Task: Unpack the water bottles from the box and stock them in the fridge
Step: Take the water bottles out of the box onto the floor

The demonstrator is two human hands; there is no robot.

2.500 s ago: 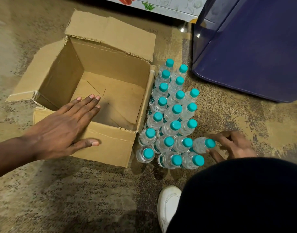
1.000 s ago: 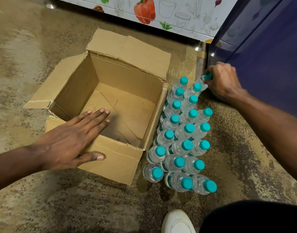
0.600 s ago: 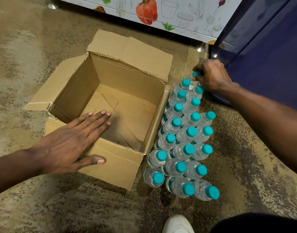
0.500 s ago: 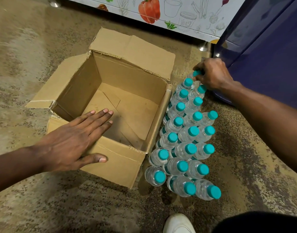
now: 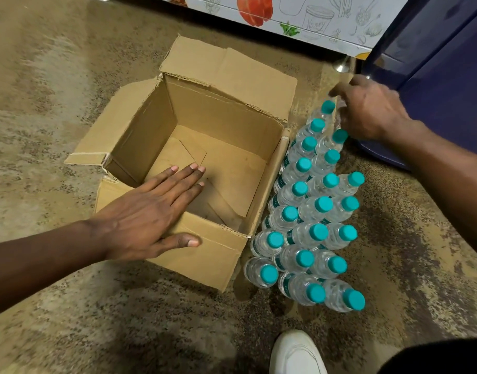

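Note:
The open cardboard box (image 5: 224, 255) stands on the floor with nothing inside it. My left hand (image 5: 148, 220) lies flat on its near rim, fingers stretched over the opening. To the right of the box, several clear water bottles (image 5: 307, 233) with teal caps stand packed in rows. My right hand (image 5: 367, 112), blurred, hovers at the far end of the rows beside the farthest bottle (image 5: 326, 107). Its fingers are extended past that bottle's cap, which shows free. The dark blue fridge (image 5: 442, 76) stands just beyond this hand.
A white cabinet panel (image 5: 299, 17) printed with vegetables runs along the top, on metal feet (image 5: 341, 66). My white shoe (image 5: 296, 352) and dark trouser leg sit at the bottom right. The floor is speckled brown stone.
My right hand carried a bottle from the near end of the cluster to the far end by the fridge, and its fingers have now lifted off the cap. The left hand has stayed on the box.

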